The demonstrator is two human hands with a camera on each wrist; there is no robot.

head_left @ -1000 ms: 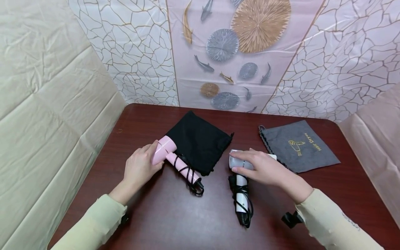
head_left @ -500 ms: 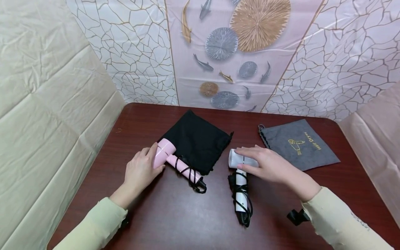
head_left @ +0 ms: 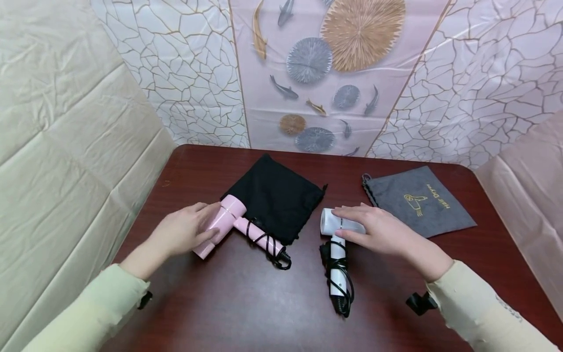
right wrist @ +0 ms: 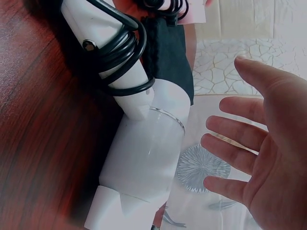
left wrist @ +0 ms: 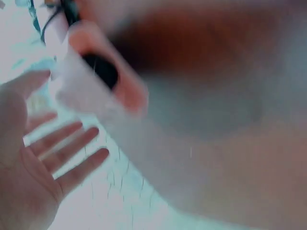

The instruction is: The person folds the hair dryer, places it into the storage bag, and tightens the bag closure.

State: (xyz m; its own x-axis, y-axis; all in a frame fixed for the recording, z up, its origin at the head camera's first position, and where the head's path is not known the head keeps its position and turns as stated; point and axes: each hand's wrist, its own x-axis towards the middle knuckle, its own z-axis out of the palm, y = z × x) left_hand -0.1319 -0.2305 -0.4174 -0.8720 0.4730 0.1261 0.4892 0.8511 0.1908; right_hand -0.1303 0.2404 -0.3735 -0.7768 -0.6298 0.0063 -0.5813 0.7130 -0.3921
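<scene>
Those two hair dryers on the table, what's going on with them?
A person's left hand is over the pink hair dryer, and their right hand is over the white hair dryer. Both hands look open, gripping neither. The dryers lie on a reddish-brown table, the pink one at the edge of a black drawstring pouch. A grey pouch marked "Hair Dryer" lies farther right.

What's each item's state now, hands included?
Pink plastic hair dryer: lying, black cord coiled round handle
White plastic hair dryer: lying, black cord coiled
Black cloth pouch: flat
Gold-printed grey cloth pouch: flat
Left hand: holding nothing, fingers spread
Right hand: holding nothing, fingers spread
</scene>
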